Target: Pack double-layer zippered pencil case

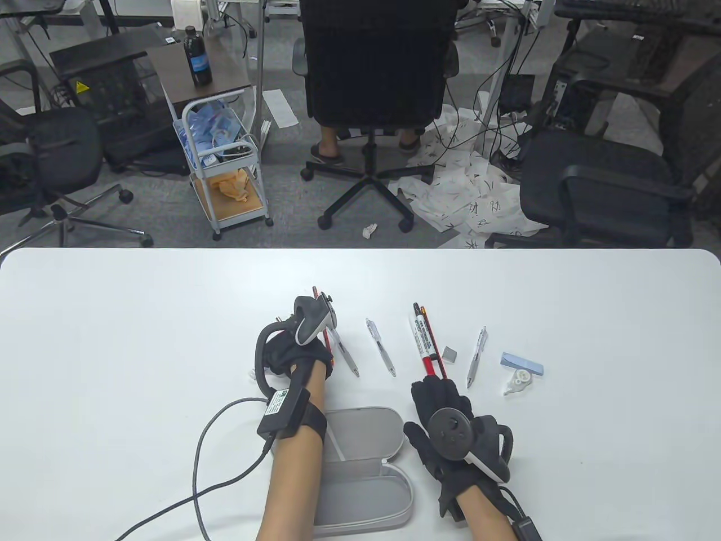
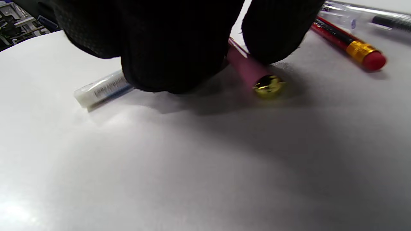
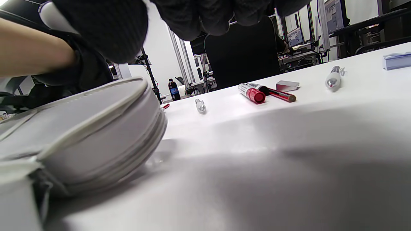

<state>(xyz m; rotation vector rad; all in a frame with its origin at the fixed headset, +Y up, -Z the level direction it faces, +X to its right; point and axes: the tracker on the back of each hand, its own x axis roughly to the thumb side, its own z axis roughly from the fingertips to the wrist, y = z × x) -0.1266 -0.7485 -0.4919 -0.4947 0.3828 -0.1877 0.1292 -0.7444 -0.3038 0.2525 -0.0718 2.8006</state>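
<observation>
Left hand [image 1: 296,352] pinches a pink pen [image 2: 253,75] on the table [image 1: 112,338]. Right hand [image 1: 450,428] hovers relaxed, empty, beside the open grey pencil case [image 1: 366,445].

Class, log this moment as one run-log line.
left hand: fingers on pink pencil | right hand: idle beside case | pencil case: open | pens unpacked

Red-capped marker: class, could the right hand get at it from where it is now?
Probably yes. The right hand lies just short of the red-capped marker, fingers towards its red end, with bare table between; only a pencil lies alongside.
</observation>
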